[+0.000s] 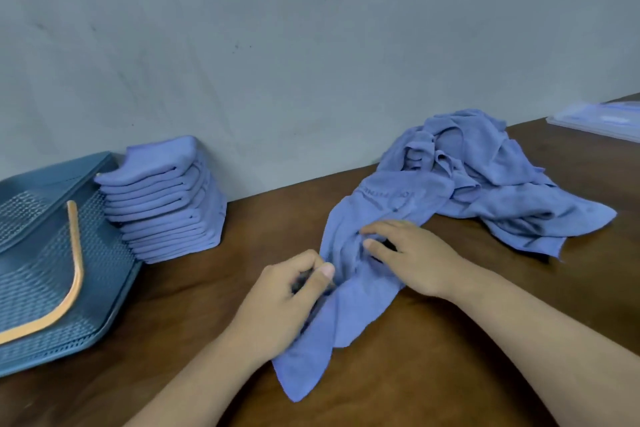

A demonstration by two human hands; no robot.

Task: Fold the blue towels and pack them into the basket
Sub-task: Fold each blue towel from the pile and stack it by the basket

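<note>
Two bare arms reach in from the bottom over a brown wooden table (450,374) that looks smooth and a bit shiny. Between them lies one soft blue towel (346,315), long and crumpled, with a pointy corner near the front edge. The left hand (287,291) has its fingers curled, and its thumb and fingers pinch the towel's left edge. The right hand (412,256) rests on top of the same towel, fingers bent, holding a bunched fold between thumb and fingers.

Behind the right hand sits a messy pile of blue towels (485,177), all floppy and wrinkled. The towel in the hands touches that pile at its far end.

On the left is a neat stack of folded towels (166,198), flat and square, close to the gray wall (311,45). Just beside the stack is the basket (45,253). It is dark blue plastic with lots of tiny holes, and it has a thin orange handle (74,260) that bends. I see no towels in it.

Far off on the right lies a flat clear plastic thing (595,121); it is too blurry to name.
</note>
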